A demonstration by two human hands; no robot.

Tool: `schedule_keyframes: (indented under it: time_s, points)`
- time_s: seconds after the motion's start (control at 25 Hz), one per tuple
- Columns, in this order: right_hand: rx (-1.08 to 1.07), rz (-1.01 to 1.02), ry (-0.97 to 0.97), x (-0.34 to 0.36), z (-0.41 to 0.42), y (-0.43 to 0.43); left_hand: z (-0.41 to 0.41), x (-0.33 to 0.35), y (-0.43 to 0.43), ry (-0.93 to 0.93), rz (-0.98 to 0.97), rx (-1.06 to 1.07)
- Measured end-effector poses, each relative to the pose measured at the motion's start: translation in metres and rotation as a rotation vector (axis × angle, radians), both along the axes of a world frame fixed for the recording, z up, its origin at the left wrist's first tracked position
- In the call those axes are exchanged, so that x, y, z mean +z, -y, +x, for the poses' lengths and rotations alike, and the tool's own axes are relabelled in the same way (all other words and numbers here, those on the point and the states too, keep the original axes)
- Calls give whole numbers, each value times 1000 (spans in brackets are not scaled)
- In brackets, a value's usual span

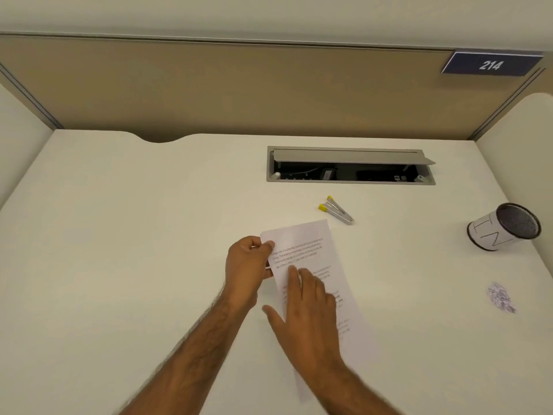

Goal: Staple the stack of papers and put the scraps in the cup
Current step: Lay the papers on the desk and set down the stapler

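One thin printed paper stack (305, 247) | left hand (248, 265) pinches its edge | right hand (305, 310) pressing flat, fingers straight

One wide-angle head-worn camera looks forward and down from the near edge of the desk (119, 235), close above the stack of papers (311, 253), facing the partition (239, 91) at its back edge.

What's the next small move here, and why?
Probably the right hand lifts off the stack of papers and reaches for the stapler, which lies untouched on the desk just beyond the stack's far edge. The left hand pinches the stack's left edge, so it can hold the sheets together. The scraps can wait.
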State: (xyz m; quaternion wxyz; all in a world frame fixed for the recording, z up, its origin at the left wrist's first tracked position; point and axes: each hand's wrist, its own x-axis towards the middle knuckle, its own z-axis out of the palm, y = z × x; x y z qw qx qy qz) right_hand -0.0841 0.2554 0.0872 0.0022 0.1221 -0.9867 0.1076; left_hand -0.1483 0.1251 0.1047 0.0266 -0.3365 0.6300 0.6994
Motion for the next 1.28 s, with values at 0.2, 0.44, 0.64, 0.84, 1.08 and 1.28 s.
schedule_keyframes:
  time_s: [0.2,0.44,0.64,0.84,1.08,1.28]
  points:
    - [-12,-105,-135,36,3,-15,29,38,-15,-110,22,-40]
    - [-169,-784,105,103,-17,-53,43,55,13,-283,-244,-57]
    - [-155,-1401,561,142,-17,-77,53,52,50,-372,112,-120]
    - [-157,-1409,553,139,-7,-82,72,61,47,-386,320,-282]
    - [-197,-1311,426,134,-7,-83,79,82,34,-374,286,-195]
    - [-208,-1240,356,133,-12,-85,84,90,25,-363,358,-230]
